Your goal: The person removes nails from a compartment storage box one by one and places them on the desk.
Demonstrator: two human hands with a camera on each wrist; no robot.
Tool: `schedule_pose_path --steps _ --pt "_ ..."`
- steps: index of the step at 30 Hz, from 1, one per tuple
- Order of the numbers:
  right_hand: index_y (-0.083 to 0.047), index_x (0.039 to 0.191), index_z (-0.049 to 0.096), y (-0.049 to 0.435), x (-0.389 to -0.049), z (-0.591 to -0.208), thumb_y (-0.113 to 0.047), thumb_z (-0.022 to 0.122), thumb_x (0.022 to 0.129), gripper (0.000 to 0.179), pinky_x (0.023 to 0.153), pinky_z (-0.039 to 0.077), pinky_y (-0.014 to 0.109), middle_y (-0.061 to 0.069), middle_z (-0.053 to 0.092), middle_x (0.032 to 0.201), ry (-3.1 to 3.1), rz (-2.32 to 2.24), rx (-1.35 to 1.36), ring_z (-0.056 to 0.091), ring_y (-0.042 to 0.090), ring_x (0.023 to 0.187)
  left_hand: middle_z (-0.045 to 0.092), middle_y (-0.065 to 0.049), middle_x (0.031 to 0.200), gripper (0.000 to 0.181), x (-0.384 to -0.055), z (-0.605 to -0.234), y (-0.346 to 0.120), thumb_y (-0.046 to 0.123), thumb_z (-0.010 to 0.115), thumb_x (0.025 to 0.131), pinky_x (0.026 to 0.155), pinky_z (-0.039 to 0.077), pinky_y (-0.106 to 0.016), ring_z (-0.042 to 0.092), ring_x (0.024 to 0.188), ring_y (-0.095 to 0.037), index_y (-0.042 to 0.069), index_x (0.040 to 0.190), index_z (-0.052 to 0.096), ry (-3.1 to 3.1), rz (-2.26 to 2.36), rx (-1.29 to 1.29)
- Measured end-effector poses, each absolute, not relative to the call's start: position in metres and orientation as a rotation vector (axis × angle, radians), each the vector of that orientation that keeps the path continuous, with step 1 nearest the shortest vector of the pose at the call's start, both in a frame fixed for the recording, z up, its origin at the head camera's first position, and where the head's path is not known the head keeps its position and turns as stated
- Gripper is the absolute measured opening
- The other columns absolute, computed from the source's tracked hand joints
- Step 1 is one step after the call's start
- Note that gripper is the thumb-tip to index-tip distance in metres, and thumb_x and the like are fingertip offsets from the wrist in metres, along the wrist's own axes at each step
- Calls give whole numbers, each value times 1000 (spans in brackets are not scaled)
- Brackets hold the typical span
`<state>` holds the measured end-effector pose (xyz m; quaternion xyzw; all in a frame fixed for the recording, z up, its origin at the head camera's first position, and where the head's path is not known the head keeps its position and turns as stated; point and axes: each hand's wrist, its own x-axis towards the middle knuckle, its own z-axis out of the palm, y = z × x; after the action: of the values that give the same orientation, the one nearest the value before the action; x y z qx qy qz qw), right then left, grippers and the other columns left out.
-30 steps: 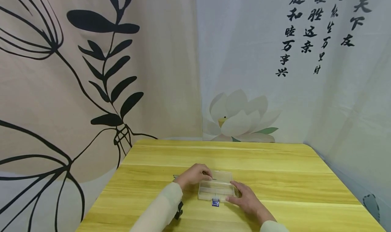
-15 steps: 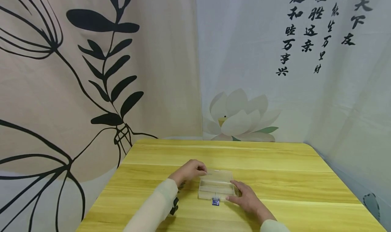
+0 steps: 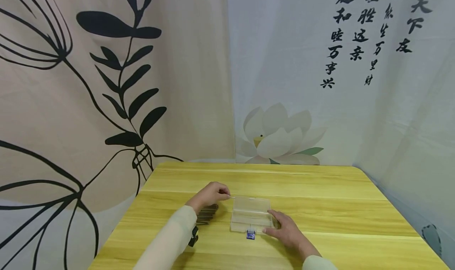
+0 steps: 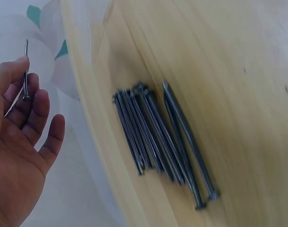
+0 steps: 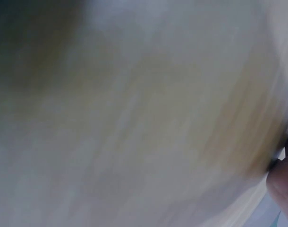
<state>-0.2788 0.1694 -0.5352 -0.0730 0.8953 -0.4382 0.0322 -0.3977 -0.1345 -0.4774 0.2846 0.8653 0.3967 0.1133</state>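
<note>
My left hand (image 3: 211, 193) pinches a single thin nail (image 4: 26, 87) between thumb and index finger, beyond the far left corner of a clear plastic box (image 3: 250, 227). The box lies with its lid (image 3: 251, 204) folded back, and a blue label (image 3: 250, 235) is at its front. In the left wrist view, a row of dark nails (image 4: 153, 135) lies on the table, two longer ones at its side. My right hand (image 3: 287, 231) holds the box's right side with thumb and fingers spread along it. The right wrist view is blurred, with only part of a thumb (image 5: 282, 185) showing.
The wooden table (image 3: 337, 206) has its far edge close to a printed curtain (image 3: 199, 84). A black strap piece (image 3: 193, 236) hangs at the left wrist, over the table.
My left hand has moved left and away from the box with the nail, off the open lid. The pile of nails has come into view. My right hand and the box stay put.
</note>
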Motion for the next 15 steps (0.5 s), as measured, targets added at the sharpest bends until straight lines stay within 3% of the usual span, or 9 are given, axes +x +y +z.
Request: schedule_pose_path --steps 6,11,15 --pt "-7 146 48 169 -278 -534 -36 79 85 74 106 21 70 32 35 149 2754 -1350 -217 26 55 137 66 -19 96 12 -401 -477 -153 14 61 100 65 43 -33 50 71 -20 12 91 70 2565 1160 834" --pt "-6 146 48 169 -278 -532 -34 78 86 73 106 21 70 32 35 149 2753 -1354 -219 26 55 137 66 -19 96 14 -404 -479 -168 12 60 100 67 44 -34 56 79 -35 3 96 70 2593 1161 818" --pt "-6 146 48 169 -278 -532 -34 78 86 73 106 20 70 33 35 149 2748 -1358 -212 26 56 137 66 -20 96 16 -406 -481 -176 12 60 101 66 43 -33 54 77 -34 -1 99 70 2607 1145 787"
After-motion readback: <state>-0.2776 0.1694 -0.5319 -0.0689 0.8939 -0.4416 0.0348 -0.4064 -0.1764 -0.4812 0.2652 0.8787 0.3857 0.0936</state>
